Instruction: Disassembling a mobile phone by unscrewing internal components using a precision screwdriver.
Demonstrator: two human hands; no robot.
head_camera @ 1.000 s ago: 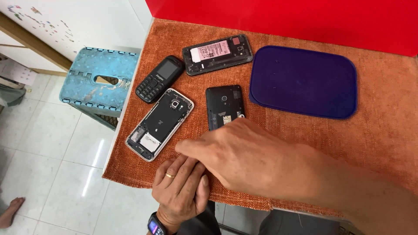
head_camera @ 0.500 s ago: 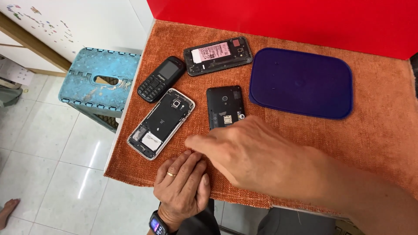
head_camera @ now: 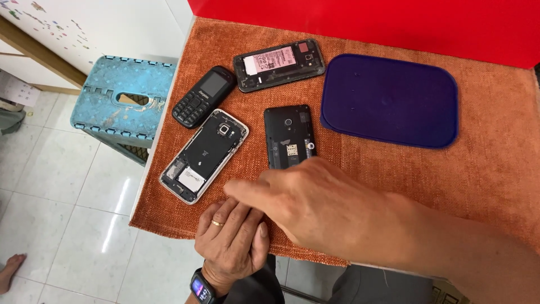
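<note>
A flat dark-blue rectangular plastic lid with rounded corners [head_camera: 389,100] lies at the upper right of the frame on the rust-orange woven cloth [head_camera: 495,169] that covers the table; nothing rests on it, and no open container shows. The right hand [head_camera: 315,205] reaches across the lower middle of the frame, its forefinger stretched out toward the left and the other fingers loosely curled, gripping nothing; its knuckles cover the lower end of the black backless phone with its card slots bared [head_camera: 288,135]. The left hand [head_camera: 233,239], with a gold ring and a dark wristwatch, lies flat on the cloth's near edge, fingers together, partly under the right forefinger. Compared with the frame half a second ago, both hands lie much as they did, the forefinger pointing a little further left. Just left of the forefinger lies the silver-framed phone with its back off [head_camera: 204,155]; above it sit a small black keypad phone [head_camera: 203,96] and a black opened phone showing a pale battery [head_camera: 279,64]. A worn turquoise plastic stool [head_camera: 125,101] stands on white floor tiles at the left.
</note>
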